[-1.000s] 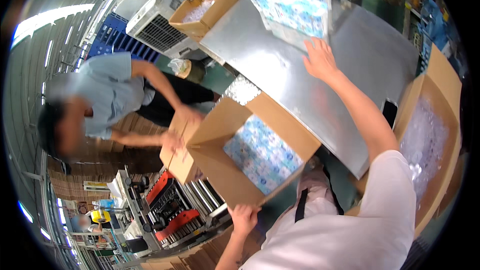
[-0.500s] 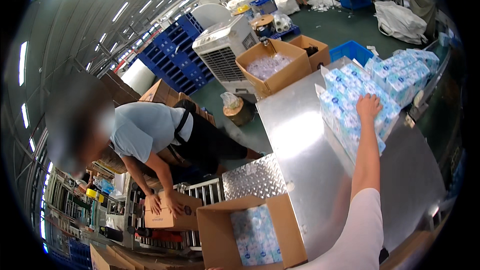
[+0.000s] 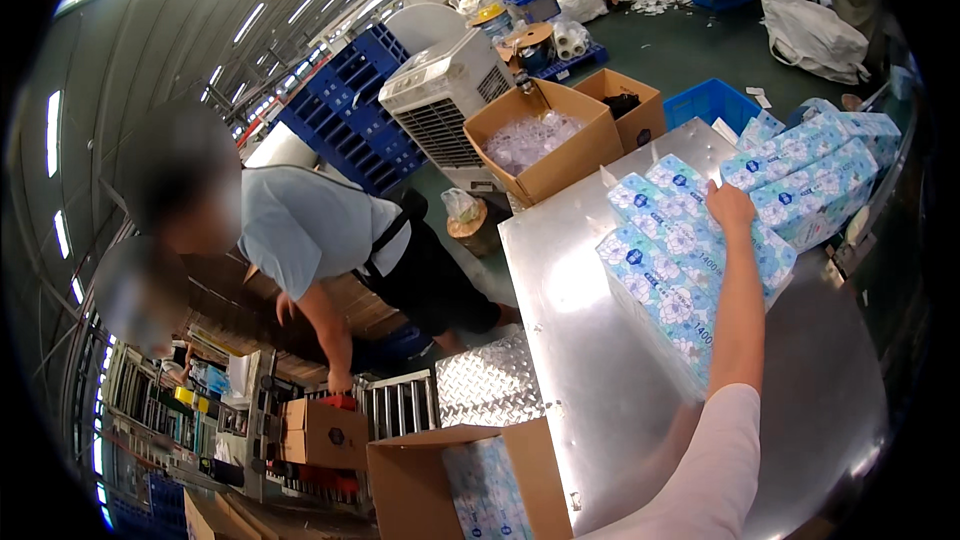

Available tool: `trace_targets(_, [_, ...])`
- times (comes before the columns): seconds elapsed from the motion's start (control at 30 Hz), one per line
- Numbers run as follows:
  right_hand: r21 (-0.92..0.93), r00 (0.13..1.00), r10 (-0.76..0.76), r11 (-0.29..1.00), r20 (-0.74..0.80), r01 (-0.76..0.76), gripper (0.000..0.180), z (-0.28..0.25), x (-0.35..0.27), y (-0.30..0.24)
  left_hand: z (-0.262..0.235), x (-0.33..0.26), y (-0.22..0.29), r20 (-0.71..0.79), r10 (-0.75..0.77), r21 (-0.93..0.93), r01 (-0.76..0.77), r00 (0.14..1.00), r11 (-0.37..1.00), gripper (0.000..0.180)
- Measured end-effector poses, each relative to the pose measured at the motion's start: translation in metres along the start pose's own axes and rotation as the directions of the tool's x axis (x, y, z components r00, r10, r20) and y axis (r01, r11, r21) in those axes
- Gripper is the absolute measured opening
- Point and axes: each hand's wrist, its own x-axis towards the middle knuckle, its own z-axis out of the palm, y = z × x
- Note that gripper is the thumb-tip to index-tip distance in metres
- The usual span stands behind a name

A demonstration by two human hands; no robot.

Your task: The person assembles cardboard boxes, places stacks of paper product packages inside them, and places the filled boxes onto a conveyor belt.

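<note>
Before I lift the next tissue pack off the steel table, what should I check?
1. Right hand on the tissue packs: ok, resting on top.
2. Grip closed around a pack: cannot tell.
3. Left hand free: cannot tell, out of view.
4. Open box below the steel table has room: ok, partly filled.
5. Co-worker away from that box: ok, bent over a smaller box beside it.

1 head-worn fisheye view looks down and forward from above the shiny steel table (image 3: 600,340), close over it. Straight edges bend near the dark round rim; the warehouse floor beyond lies far off.
</note>
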Motion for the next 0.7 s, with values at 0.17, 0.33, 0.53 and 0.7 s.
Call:
trace_targets(0.17, [0.046, 0.879, -0.335, 0.939, 0.339, 0.34, 0.047, -0.003, -0.021, -0.018, -0.017, 0.065, 0.055, -0.043, 0.154, -0.047, -0.156, 0.987, 0.987, 0.049])
trace_targets(0.33, [0.129, 0.614, -0.559, 0.789, 0.557, 0.601, 0.044, 0.006, -0.1, -0.073, 0.003, 0.152, 0.112, -0.069, 0.533, 0.177, -0.516, 0.843, 0.838, 0.037])
trace_targets(0.53, [0.408, 0.065, -0.717, 0.467, 0.695, 0.785, 0.044, 0.0, -0.241, -0.103, 0.032, 0.209, 0.184, 0.156, 0.826, 0.331, -0.817, 0.541, 0.472, 0.066])
trace_targets(0.7, [0.531, -0.104, -0.802, 0.286, 0.589, 0.798, 0.037, -0.043, -0.319, -0.086, 0.027, 0.151, 0.23, 0.284, 0.875, 0.049, -0.918, 0.391, 0.394, 0.074])
